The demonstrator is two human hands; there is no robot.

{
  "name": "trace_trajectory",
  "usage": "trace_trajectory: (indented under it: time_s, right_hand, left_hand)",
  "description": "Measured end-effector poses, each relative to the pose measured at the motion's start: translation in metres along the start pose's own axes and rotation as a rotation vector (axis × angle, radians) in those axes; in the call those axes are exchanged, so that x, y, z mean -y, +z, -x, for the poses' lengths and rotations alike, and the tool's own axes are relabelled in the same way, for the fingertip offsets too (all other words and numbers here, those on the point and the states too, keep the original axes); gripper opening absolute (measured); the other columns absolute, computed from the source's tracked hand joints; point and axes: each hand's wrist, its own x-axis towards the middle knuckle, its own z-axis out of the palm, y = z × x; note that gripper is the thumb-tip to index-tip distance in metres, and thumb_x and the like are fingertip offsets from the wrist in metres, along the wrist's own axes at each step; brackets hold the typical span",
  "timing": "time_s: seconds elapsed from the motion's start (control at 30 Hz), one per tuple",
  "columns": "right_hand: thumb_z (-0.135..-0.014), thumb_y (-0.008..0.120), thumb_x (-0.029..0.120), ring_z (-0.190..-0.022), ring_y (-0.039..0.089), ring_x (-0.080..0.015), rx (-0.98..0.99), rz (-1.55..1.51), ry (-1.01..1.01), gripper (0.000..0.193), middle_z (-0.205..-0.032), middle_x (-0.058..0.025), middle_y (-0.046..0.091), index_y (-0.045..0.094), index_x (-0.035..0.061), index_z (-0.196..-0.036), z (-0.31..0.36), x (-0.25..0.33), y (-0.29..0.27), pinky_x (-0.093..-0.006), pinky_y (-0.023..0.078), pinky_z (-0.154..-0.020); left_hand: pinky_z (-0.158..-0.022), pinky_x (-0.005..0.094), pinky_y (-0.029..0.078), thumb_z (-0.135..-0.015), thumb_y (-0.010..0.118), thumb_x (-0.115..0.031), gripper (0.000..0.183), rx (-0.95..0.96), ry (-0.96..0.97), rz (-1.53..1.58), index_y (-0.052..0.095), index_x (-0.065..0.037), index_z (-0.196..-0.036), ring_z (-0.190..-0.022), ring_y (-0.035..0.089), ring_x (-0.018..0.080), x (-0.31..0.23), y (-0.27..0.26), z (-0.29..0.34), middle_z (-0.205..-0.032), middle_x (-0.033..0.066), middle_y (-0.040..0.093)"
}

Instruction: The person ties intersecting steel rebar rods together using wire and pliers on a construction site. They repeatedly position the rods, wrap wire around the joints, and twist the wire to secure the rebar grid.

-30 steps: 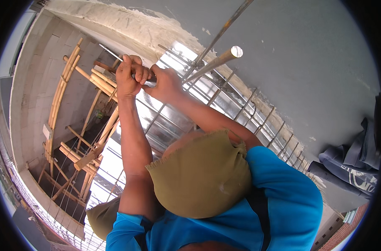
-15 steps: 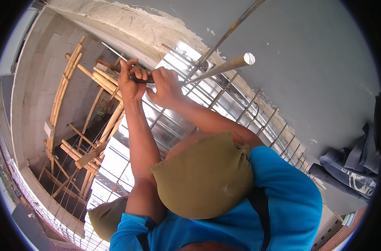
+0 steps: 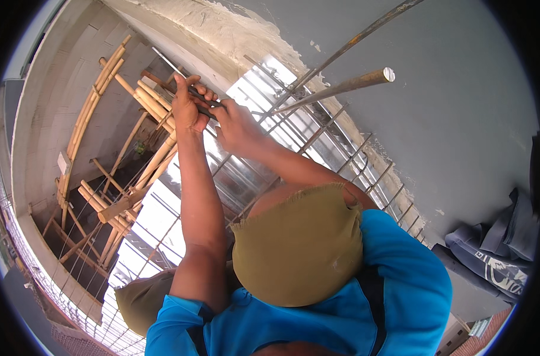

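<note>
Through my remote camera, shiny metal sheeting (image 3: 239, 175) lies under a rebar grid (image 3: 323, 127). Above, my right hand (image 3: 239, 129) has bent fingers, their grip unclear to me; my left hand (image 3: 188, 108) clamps its fingers around a dark-handled tool (image 3: 206, 111) reaching to the right.

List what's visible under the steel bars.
A shiny, metal-looking sheet shows between the steel bars. Whatever lies beneath it is covered. The knees, forearms, left hand and right hand hide other parts.
</note>
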Motion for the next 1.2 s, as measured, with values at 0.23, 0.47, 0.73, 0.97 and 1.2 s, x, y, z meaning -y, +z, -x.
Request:
trace_trajectory:
  time_s: [0.23,0.47,0.73,0.97,1.2]
  right_hand:
    - [-0.093,0.066,0.0,-0.085,0.07,-0.0337,0.194,-0.348,0.213,0.068,-0.117,-0.0179,0.061,0.048,0.0165,-0.156,0.008,0.017,-0.023,-0.043,0.06,-0.077]
    - [-0.093,0.061,-0.004,-0.081,0.068,-0.0175,0.425,-0.994,0.875,0.075,-0.123,-0.0156,0.056,0.04,0.0135,-0.163,0.034,0.003,-0.071,-0.0296,0.055,-0.062]
    - [-0.092,0.044,-0.012,-0.093,0.073,-0.0247,0.406,-1.315,0.902,0.077,-0.121,-0.0146,0.059,0.039,0.0132,-0.165,0.035,0.014,-0.044,-0.0352,0.062,-0.07]
    - [-0.1,0.044,-0.012,-0.108,0.075,-0.0284,0.543,-1.306,0.982,0.067,-0.124,-0.0151,0.058,0.039,0.0117,-0.162,0.039,0.035,-0.051,-0.038,0.068,-0.087]
    - [-0.098,0.044,-0.011,-0.103,0.076,-0.0278,0.506,-0.973,1.065,0.046,-0.129,-0.0169,0.058,0.053,0.0052,-0.14,0.079,0.016,-0.084,-0.0402,0.068,-0.087]
  left_hand:
    - [-0.084,0.0438,0.065,-0.104,0.07,-0.052,0.047,0.072,-0.068,-0.048,0.063,-0.009,-0.124,-0.09,0.074,0.0249,-0.017,-0.004,0.001,-0.093,0.0045,0.067]
    - [-0.089,0.0439,0.064,-0.101,0.077,-0.043,0.093,-0.028,-0.344,-0.583,0.026,0.003,-0.164,-0.106,0.072,0.0269,0.022,0.021,0.035,-0.123,0.0205,0.066]
    - [-0.088,0.0328,0.065,-0.11,0.066,-0.027,0.059,0.141,-0.464,-0.929,0.051,0.013,-0.149,-0.102,0.075,0.0241,-0.021,-0.02,0.07,-0.125,0.0236,0.069]
    - [-0.084,0.0303,0.065,-0.115,0.055,-0.027,0.037,0.087,-0.593,-0.972,0.066,0.007,-0.127,-0.093,0.077,0.0199,-0.055,-0.031,0.11,-0.113,0.0157,0.075]
    - [-0.093,0.0355,0.064,-0.114,0.056,-0.029,0.042,0.25,-0.63,-0.897,0.069,0.01,-0.121,-0.101,0.077,0.0243,-0.034,-0.06,0.147,-0.11,0.019,0.077]
